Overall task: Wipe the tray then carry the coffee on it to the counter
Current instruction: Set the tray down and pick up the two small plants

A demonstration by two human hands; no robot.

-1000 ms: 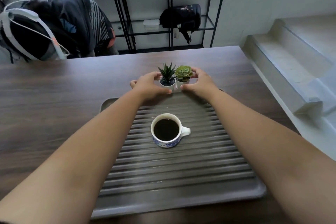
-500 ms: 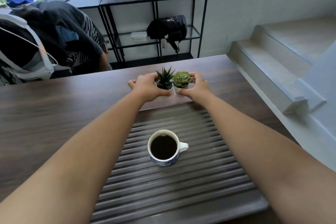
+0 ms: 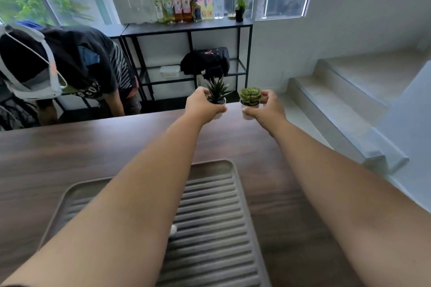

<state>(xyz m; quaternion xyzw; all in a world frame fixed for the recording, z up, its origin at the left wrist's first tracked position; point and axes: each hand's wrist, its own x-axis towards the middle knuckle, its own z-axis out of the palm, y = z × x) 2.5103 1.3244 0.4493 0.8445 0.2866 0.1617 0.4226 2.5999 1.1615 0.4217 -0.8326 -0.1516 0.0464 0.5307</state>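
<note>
Over the counter's (image 3: 70, 147) far edge: left hand (image 3: 201, 107) grip clamped on spiky plant pot (image 3: 218, 100) | right hand (image 3: 268, 109) grip clamped on rosette plant pot (image 3: 249, 105), pots apart | ribbed tray (image 3: 214, 216) near, on counter | coffee cup (image 3: 173, 229) on tray, mostly hidden by left forearm

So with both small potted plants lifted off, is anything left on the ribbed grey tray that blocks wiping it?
Probably one thing. A white bit, likely the coffee cup, peeks from behind the left forearm on the ribbed grey tray. The left hand holds the spiky plant pot; the right hand holds the rosette succulent pot.
</note>
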